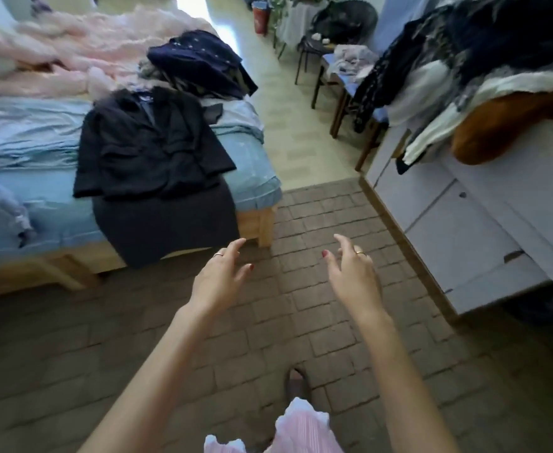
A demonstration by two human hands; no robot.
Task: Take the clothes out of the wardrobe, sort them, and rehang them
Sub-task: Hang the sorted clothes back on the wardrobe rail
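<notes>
Your left hand (pixel 217 277) and right hand (pixel 353 273) hang out in front over the brick-patterned floor (pixel 317 322), fingers spread loose, neither holding anything. Black jacket (pixel 150 142) lies flat on the bed (pixel 49 204), near its foot corner, over a dark skirt (pixel 170 223) whose hem droops past the bed's edge, just beside your left fingertips. Navy pile (pixel 199 60) sits further up the bed. To your right, a heap of clothes (pixel 464 60) spills over the white dresser (pixel 484 210). Open floor lane runs between bed edge and dresser front, toward chairs (pixel 334 76) beyond.
</notes>
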